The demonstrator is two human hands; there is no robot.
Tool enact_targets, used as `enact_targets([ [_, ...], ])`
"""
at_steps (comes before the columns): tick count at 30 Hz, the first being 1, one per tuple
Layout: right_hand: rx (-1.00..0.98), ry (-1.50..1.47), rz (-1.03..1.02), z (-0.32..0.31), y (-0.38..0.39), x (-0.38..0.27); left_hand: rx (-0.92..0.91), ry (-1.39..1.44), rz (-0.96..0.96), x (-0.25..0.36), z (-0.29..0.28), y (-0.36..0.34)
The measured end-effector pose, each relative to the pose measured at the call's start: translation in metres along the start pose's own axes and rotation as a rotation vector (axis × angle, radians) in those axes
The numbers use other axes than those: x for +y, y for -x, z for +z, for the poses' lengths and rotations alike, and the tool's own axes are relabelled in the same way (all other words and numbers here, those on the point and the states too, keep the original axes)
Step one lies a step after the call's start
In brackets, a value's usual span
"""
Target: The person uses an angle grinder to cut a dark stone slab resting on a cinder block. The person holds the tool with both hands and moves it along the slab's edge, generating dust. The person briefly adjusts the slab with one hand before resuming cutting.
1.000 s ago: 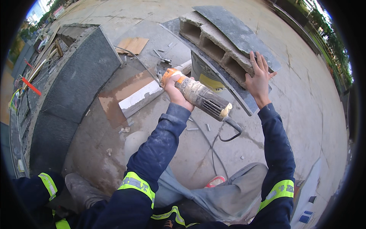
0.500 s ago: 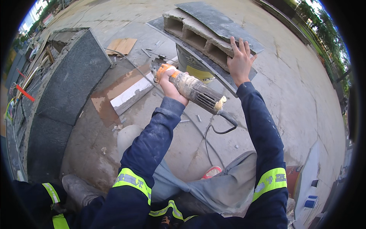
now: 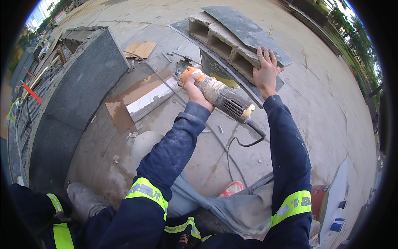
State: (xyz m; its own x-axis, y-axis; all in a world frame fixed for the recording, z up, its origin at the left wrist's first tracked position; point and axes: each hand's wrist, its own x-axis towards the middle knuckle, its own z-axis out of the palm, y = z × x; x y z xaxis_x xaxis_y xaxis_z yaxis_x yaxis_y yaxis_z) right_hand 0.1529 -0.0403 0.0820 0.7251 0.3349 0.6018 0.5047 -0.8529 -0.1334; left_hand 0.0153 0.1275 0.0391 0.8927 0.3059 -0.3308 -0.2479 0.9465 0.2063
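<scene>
My left hand (image 3: 195, 89) grips a dusty angle grinder (image 3: 219, 96) with an orange front, its black cord (image 3: 242, 143) trailing back toward me. The grinder's head sits near the lower edge of a dark grey stone slab (image 3: 215, 68) leaning against hollow concrete blocks (image 3: 215, 39). My right hand (image 3: 265, 70) lies flat, fingers spread, on the right end of the blocks, next to another grey slab (image 3: 244, 29) laid on top. Both sleeves are dark blue with yellow reflective bands.
Large dark stone slabs (image 3: 78, 95) lie on the left. A brown and white board (image 3: 137, 101) rests on the concrete ground (image 3: 323, 108), with a cardboard piece (image 3: 141, 49) and thin metal rods (image 3: 153, 72) beyond. My grey trousers and a red sandal (image 3: 232, 189) show below.
The view has shifted, so the blocks and slabs sit lower and nearer. The grinder stays in my left hand; my right hand has moved onto the end of the blocks.
</scene>
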Motion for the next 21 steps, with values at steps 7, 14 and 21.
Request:
enact_targets([
  [7, 0.014, -0.009, -0.059, 0.007, -0.006, 0.02, 0.028, 0.017, -0.024, -0.003, -0.011, -0.004],
  [14, 0.014, -0.059, -0.105, 0.01, -0.014, 0.036, 0.047, -0.001, -0.03, -0.005, -0.007, -0.004],
  [21, 0.011, -0.042, -0.063, 0.007, -0.006, 0.027, 0.041, -0.029, -0.016, -0.002, -0.002, -0.001],
])
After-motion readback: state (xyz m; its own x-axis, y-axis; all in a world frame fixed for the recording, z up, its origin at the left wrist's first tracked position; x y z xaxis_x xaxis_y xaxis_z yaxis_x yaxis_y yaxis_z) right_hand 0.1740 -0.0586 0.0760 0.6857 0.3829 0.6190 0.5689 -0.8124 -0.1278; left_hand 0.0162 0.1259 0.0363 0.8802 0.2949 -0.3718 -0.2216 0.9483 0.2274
